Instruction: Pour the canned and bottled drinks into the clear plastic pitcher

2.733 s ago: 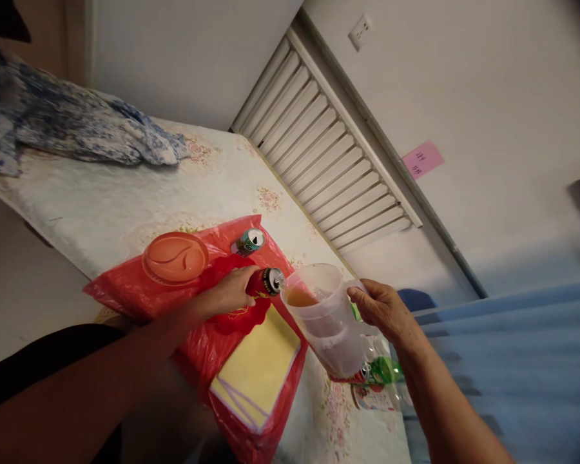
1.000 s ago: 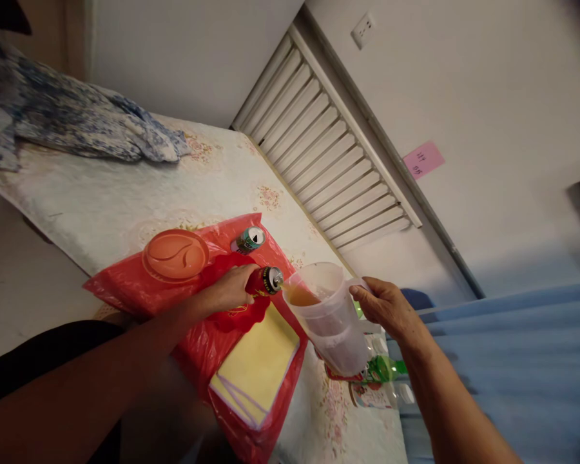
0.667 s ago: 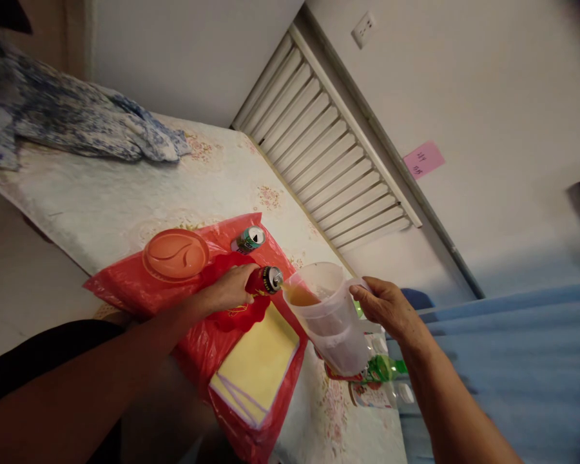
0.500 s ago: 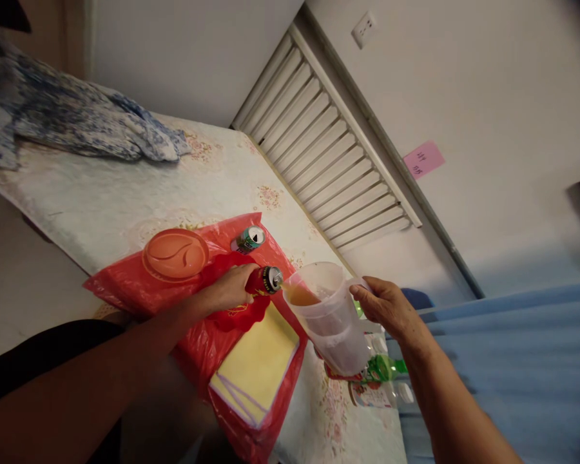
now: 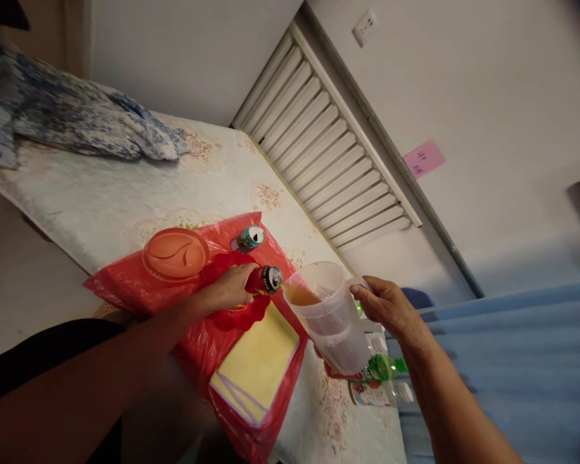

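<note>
My left hand (image 5: 235, 285) is closed around a red and black drink can (image 5: 265, 280), tipped on its side with its top toward a pitcher. A thin amber stream runs from the can's mouth into the translucent plastic pitcher (image 5: 332, 322). My right hand (image 5: 381, 301) grips the pitcher by its handle and holds it tilted toward the can. Amber liquid (image 5: 301, 295) shows inside near the rim. Under my left hand lies a red scalloped plate (image 5: 244, 317), partly hidden. A green can (image 5: 249, 239) stands open just beyond it.
A red plastic bag (image 5: 193, 341) is spread on the floral tablecloth (image 5: 222, 183), under an orange oval dish (image 5: 176, 253) and a folded yellow cloth (image 5: 261, 361). Several bottles, one a green bottle (image 5: 384, 367), lie behind the pitcher. A radiator (image 5: 328, 142) lines the wall; patterned fabric (image 5: 91, 122) lies far left.
Almost nothing differs. Both hands keep their places, and the amber stream still runs from the can into the pitcher.
</note>
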Motion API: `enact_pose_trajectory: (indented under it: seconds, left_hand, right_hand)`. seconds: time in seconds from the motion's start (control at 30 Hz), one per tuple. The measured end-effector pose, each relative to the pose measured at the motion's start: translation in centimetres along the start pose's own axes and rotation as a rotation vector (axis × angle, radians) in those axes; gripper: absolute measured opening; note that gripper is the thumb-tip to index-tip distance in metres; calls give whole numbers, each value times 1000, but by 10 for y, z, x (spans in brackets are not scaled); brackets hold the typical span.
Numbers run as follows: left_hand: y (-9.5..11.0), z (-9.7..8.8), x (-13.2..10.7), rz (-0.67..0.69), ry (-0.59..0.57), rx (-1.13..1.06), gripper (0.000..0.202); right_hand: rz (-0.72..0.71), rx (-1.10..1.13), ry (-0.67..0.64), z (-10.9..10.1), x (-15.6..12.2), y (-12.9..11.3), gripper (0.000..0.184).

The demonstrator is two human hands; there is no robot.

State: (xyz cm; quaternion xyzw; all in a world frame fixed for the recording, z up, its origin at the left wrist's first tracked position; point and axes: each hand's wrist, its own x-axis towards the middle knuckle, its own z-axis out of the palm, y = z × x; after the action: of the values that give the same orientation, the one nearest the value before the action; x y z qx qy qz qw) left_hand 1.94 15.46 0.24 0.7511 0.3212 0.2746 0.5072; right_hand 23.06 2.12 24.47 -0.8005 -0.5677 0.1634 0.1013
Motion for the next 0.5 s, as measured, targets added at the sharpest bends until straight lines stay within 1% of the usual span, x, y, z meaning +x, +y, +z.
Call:
enact_pose_trajectory:
  seconds: [0.17,0.5]
  left_hand:
    - [2,-1,0,1,-10,-2,45]
    - [0,2,0,7,29,25,44]
  right_hand:
    - [-7,6,-6,0,0,1,50]
    - [0,-1,-1,1,0,-3,49]
